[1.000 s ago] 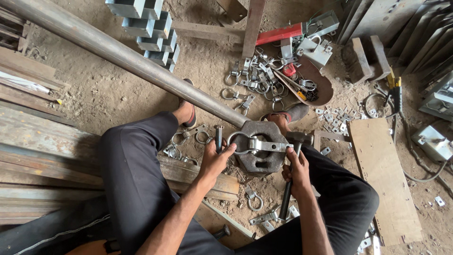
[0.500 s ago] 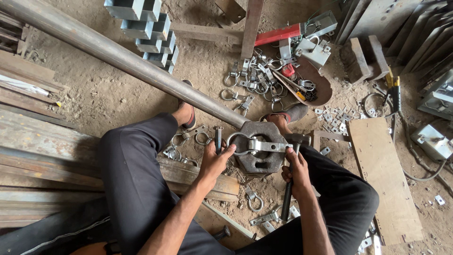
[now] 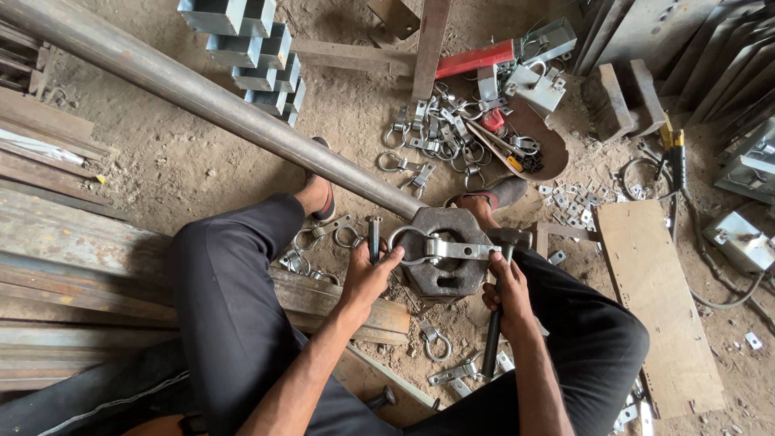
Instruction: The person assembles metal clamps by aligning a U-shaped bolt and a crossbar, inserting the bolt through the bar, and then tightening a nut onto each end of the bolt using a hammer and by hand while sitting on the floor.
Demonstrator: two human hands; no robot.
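Hammer [image 3: 499,300] in our right hand [image 3: 507,295], grip tight mid-handle; left hand [image 3: 367,278] pinning ring clamp [image 3: 440,248] on heavy block [image 3: 440,270] just beside. Clamp's stiff steel, small, probably skittish; we'd hold the strap end.

The person wears dark trousers [image 3: 226,315], bare forearms, and sandals with red-edged straps [image 3: 323,202].

a rough metalworking workshop, worked at ground level: a dirt floor [image 3: 161,169] strewn with ring clamps [image 3: 436,137], a long steel pipe [image 3: 202,93], stacked square steel tube offcuts [image 3: 250,48], old planks [image 3: 73,258], welding cables [image 3: 686,202] and a heavy iron block [image 3: 440,270].
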